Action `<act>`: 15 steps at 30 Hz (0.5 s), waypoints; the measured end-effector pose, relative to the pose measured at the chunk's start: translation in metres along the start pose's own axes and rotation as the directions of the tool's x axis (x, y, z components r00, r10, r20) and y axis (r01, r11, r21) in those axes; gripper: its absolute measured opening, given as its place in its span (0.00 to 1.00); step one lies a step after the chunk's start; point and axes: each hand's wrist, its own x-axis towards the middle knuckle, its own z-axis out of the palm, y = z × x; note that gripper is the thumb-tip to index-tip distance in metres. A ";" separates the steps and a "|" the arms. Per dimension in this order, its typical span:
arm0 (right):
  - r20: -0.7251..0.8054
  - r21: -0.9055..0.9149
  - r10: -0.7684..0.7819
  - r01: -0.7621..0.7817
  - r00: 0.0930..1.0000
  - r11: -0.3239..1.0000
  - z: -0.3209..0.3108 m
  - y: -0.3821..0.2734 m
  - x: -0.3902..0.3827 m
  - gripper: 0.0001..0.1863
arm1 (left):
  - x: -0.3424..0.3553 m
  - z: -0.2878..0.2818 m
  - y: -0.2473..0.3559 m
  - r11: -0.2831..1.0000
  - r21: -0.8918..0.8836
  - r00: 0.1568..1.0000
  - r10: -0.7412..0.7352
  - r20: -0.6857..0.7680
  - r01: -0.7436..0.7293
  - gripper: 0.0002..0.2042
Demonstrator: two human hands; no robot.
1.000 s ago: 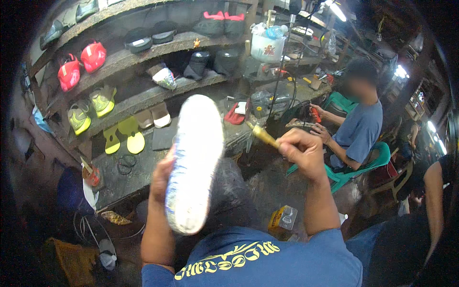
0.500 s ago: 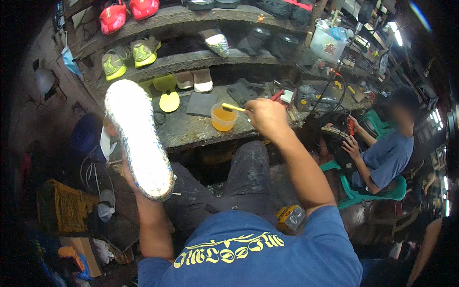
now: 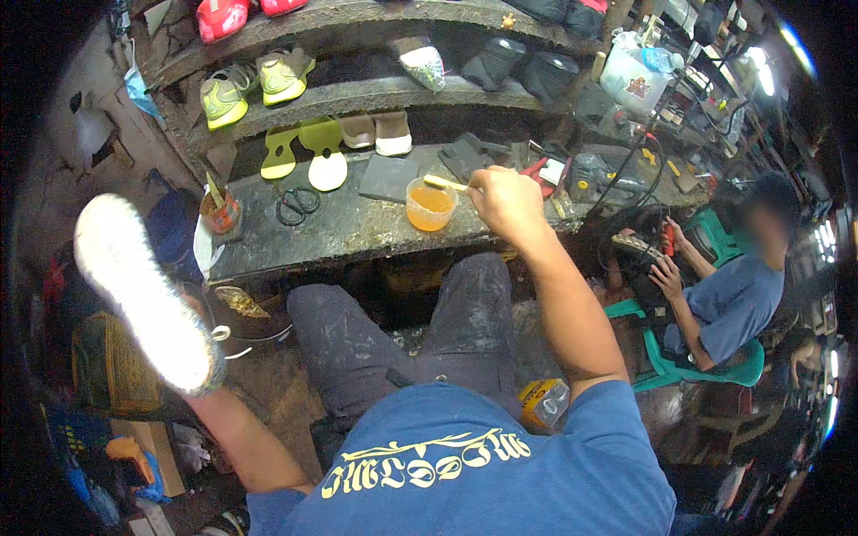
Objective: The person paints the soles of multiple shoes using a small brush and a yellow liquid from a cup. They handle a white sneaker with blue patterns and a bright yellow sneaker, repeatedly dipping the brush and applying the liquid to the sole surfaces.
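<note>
- While the right hand (image 3: 508, 204) has its fingers pinched on a pale-handled brush (image 3: 458, 187), the brush head lies at the mouth of a clear cup (image 3: 430, 222) of orange liquid (image 3: 429, 200) on the counter (image 3: 326, 239).
- Out to the left, well apart from the cup, the shoe (image 3: 134, 277) is raised and tilted at the end of the left forearm (image 3: 237, 429), its white sole (image 3: 170, 332) toward the camera.
- A sideways push of the brush could tip the cup; as it stands near the counter's front edge, a spill might reach the trousers (image 3: 344, 335).
- An overloaded brush could drip, with a wide gap between cup and shoe; splashes might also mark the dark flat piece (image 3: 389, 178) beside the cup.
- A loose hold could let the shoe twist, and its dangling white lace (image 3: 239, 353) might touch wet bristles.
- The left hand is hidden behind the shoe, so I cannot tell how its fingers are set.
- Glare washes out the sole, hiding any coating; the upper faces away.
- Whether the bristles touch the liquid is too small to tell.
- The red shoes (image 3: 223, 20) are cut off at the top, and the dark item in the co-worker's hands (image 3: 667, 275) is hard to make out.
</note>
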 end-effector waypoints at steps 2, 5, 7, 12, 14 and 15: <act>-0.115 0.062 0.019 -0.012 0.993 0.998 -0.001 0.000 -0.011 0.09 | -0.014 0.020 0.013 0.980 0.186 0.997 0.074 -0.030 -0.067 0.24; -0.052 0.134 0.032 -0.024 0.998 0.991 0.008 -0.003 -0.024 0.10 | -0.048 0.043 0.034 0.364 -0.816 0.844 -0.473 0.253 0.448 0.23; -0.095 0.250 0.146 -0.118 0.985 0.961 0.015 -0.003 -0.028 0.12 | -0.066 0.046 0.045 -0.129 -0.825 0.690 -0.485 0.537 0.551 0.25; 0.087 0.405 0.227 -0.243 0.970 0.881 0.026 0.010 -0.031 0.15 | -0.086 0.069 0.051 -0.192 -0.625 0.418 -0.592 0.689 0.757 0.24; 0.016 0.532 0.309 -0.270 0.951 0.803 0.031 0.016 -0.031 0.14 | -0.091 0.079 0.051 -0.077 -0.609 0.453 -0.596 0.663 0.790 0.26; 0.092 0.484 0.247 -0.260 0.965 0.835 0.034 0.020 -0.030 0.14 | -0.093 0.082 0.050 -0.095 -0.617 0.450 -0.598 0.663 0.782 0.26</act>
